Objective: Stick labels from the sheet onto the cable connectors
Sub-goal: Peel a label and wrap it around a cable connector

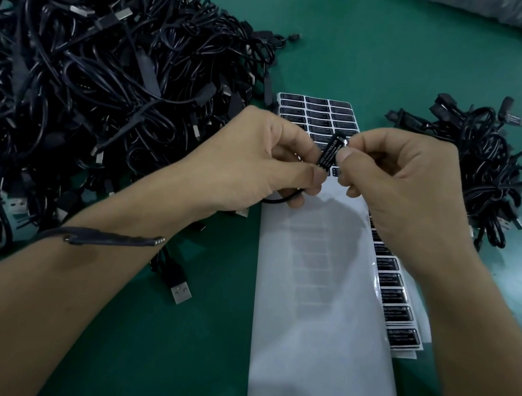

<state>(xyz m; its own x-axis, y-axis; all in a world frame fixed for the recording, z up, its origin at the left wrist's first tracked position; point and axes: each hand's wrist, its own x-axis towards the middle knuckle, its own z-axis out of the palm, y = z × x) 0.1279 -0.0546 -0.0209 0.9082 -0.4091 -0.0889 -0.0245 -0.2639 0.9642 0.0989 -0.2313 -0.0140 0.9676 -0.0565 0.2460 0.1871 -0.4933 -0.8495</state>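
**Figure.** Both hands met above the label sheet (319,112), which lay on the green table (385,55).

- **Left hand.** The left hand (267,162) gripped the near end of a connector (342,141) between thumb and curled fingers. Its cable (280,201) looped out beneath the palm. This hold probably steadied the part as a firm backing.
- **Right hand.** The right hand (399,182) pinched the same connector from the right between thumb and forefinger. It appeared to be pressing a label (329,155) flat onto the connector's face, white lettering turned upward.
- **Sheets.** The sheet sat directly below the hands, likely so that each label needed only a short lift. Its far rows were full; its near stretch was bare backing. A second sheet (389,292) showed from under its right edge, with a column of labels.
- **Cables.** A large pile of cables (87,77) lay at the far left, beside the holding hand, and was judged to be the unlabelled supply. A smaller pile (487,166) lay at the right and was judged to be finished work. One loose cable (110,238) rested across the left forearm.
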